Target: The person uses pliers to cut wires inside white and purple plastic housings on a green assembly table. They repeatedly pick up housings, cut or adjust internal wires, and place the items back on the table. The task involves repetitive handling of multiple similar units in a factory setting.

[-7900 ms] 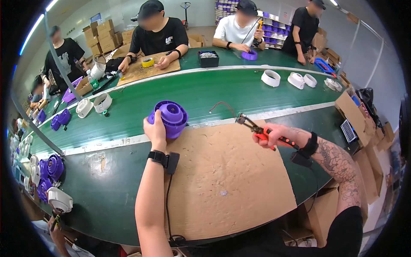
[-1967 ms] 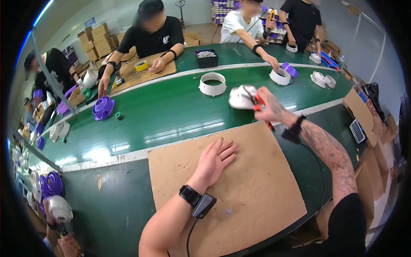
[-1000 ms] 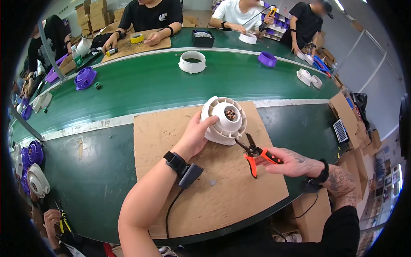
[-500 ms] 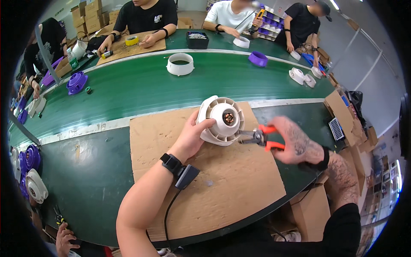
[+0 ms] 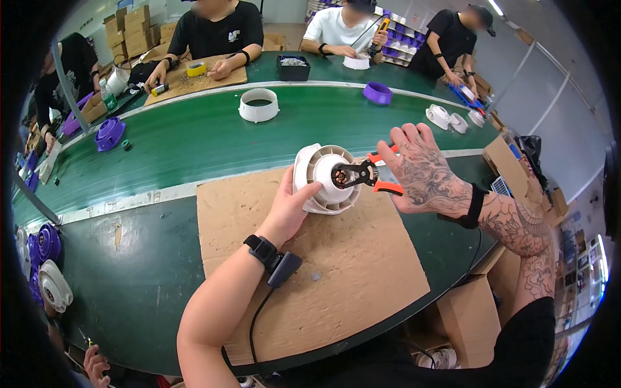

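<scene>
My left hand [image 5: 286, 208] grips the side of a white round fan housing [image 5: 325, 167], its thumb lying against the hub. The housing is tilted toward me above the cardboard sheet [image 5: 336, 278], with ribs around its raised middle and copper showing in the hub opening. My right hand [image 5: 424, 169] is closed around a pair of pliers [image 5: 367, 173] with orange handles and dark jaws. The jaws reach into or over the hub opening; whether they pinch anything there I cannot make out.
Beyond the bench runs a green conveyor [image 5: 194, 142] carrying a white ring [image 5: 259, 107] and purple rings [image 5: 378, 94]. White and purple housings [image 5: 55, 284] stand at the left edge, near another person's hand [image 5: 96, 365]. Several people work across the belt. Open cardboard boxes [image 5: 469, 317] are at lower right.
The pliers have moved up and left from beside the housing to its hub, and my right hand has turned. Parts on the conveyor have shifted slightly left.
</scene>
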Motion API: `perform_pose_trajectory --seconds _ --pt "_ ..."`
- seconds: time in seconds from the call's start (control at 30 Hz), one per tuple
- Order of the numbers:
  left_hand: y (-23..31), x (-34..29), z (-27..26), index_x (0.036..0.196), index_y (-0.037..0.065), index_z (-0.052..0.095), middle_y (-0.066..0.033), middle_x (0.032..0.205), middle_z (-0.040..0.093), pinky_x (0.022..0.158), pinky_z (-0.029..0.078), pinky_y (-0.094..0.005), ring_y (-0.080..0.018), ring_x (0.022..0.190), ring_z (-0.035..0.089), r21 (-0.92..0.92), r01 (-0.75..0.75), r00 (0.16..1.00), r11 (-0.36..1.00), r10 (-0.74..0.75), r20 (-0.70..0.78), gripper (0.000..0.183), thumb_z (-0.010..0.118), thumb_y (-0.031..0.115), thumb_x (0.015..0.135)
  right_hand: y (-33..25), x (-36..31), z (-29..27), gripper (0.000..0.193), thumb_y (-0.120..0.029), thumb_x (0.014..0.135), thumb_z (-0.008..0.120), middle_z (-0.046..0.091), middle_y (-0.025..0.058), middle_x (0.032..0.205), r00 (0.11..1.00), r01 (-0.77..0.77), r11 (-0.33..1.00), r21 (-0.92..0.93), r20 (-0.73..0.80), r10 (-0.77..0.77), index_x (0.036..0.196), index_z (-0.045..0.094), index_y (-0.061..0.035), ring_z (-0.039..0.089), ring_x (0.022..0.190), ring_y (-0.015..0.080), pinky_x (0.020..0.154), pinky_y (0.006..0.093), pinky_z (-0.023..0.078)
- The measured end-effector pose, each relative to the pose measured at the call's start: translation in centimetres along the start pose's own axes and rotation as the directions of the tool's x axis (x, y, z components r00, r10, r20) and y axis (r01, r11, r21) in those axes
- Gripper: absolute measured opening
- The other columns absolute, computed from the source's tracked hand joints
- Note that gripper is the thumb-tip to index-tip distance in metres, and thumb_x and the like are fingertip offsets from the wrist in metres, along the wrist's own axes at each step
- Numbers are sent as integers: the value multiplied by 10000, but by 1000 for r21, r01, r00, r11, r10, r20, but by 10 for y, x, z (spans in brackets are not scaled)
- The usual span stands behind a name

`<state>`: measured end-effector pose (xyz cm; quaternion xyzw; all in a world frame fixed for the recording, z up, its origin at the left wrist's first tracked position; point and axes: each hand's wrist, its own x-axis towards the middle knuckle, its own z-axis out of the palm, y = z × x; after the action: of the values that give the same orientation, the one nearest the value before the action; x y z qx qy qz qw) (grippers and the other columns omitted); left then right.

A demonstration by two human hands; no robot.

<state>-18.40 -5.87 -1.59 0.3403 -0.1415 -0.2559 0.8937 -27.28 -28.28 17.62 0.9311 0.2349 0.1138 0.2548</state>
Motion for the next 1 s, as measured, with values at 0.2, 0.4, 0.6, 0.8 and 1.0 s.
perform_pose_trajectory --seconds 0.2,0.4,0.6,0.8,1.0 --pt "-5 0 2 1585 92 284 -89 1457 521 1102 483 -410 -224 1338 543 39 -107 994 994 107 6 808 728 9 914 -11 11 -14 679 -273 541 795 478 112 1043 998 -6 992 -129 65 14 1129 552 -36 459 1040 270 927 409 343" --pt "-10 -3 8 1573 80 283 -119 1451 515 1111 471 -402 -229 1339 534 190 -208 974 959 221 -47 824 745 33 892 -10 7 -9 593 -316 588 799 525 114 959 988 -34 999 -42 146 40 1062 574 -41 506 936 286 859 410 397" --pt "2 -11 27 1561 122 273 -118 1473 467 1117 465 -400 -250 1378 492 647 -381 900 660 425 97 820 704 -24 879 27 0 53 395 -346 754 755 551 44 766 622 -705 306 639 765 -166 942 564 -56 578 723 183 631 317 451" --pt "28 13 -25 1554 67 255 -149 1452 477 1115 445 -401 -275 1362 491 466 -429 748 774 594 -296 802 727 92 906 24 -55 37 400 -308 736 756 556 19 802 901 -291 813 503 431 56 959 562 -40 586 742 178 653 368 468" --pt "56 12 -38 1435 -48 473 -250 1438 533 1116 430 -414 -348 1339 531 787 185 652 589 525 -546 718 726 397 931 12 -55 78 290 -237 781 682 539 37 855 770 -635 -429 642 572 -283 996 569 -78 519 772 155 721 295 414"
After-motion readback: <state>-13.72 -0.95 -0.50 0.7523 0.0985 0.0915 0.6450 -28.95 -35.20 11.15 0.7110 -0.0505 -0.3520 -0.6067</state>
